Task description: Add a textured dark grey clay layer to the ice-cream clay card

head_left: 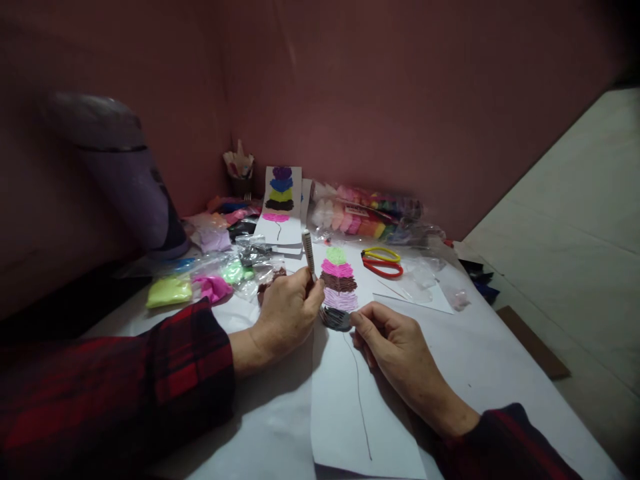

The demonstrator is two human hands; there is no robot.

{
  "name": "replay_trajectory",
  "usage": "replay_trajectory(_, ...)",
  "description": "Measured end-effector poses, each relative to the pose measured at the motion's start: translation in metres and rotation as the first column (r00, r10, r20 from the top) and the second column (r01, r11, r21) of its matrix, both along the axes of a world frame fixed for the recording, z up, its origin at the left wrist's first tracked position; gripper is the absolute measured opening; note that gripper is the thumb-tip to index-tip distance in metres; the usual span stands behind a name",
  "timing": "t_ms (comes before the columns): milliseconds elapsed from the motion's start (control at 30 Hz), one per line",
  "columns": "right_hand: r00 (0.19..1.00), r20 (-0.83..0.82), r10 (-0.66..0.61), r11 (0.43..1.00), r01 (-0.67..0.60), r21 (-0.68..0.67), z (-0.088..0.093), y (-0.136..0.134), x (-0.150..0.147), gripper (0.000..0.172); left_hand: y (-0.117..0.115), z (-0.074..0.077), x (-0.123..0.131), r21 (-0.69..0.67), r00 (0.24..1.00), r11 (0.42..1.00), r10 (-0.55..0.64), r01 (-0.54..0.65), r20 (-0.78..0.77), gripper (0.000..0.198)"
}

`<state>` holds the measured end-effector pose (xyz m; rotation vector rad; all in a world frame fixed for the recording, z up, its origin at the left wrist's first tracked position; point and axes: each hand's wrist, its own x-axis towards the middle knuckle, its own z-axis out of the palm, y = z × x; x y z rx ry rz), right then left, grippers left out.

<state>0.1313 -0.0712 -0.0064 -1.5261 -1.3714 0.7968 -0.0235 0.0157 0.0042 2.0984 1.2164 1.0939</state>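
Note:
My left hand point(290, 303) is closed around a slim pale pen point(309, 252) with printing on its side, held upright with its lower end hidden by the fingers. My right hand point(390, 340) pinches at the right end of a dark grey clay patch point(336, 319). That patch sits on a long white paper point(345, 407), below bands of lilac clay point(341, 299), brown clay point(339, 281), pink clay point(337, 268) and light green clay point(336, 255). A thin drawn line point(358, 380) curves down the paper from the grey patch.
Bagged clay in yellow point(169, 292) and magenta point(214, 289) lies left. A similar coloured card point(290, 230) leans at the back beside packs of colours point(360, 217). Yellow-and-red-handled scissors point(383, 262) lie right. A large purple container point(133, 180) stands left, a cup of sticks point(241, 181) behind.

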Motion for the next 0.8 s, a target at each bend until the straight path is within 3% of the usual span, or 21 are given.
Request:
replay_trajectory(433, 1.000, 0.015, -0.006, 1.000, 0.006, 0.002, 0.0015, -0.0007, -0.0010, 0.034, 0.0032, -0.0016, -0.0014, 0.058, 1.000, 0.998, 0.004, -0.003, -0.018, 0.021)
replay_trajectory(800, 1.000, -0.019, -0.008, 1.000, 0.008, -0.004, 0.0011, -0.0010, -0.0008, 0.032, 0.0045, -0.0024, -0.0027, 0.136, 0.991, 0.990, 0.012, -0.031, 0.136, 0.018)
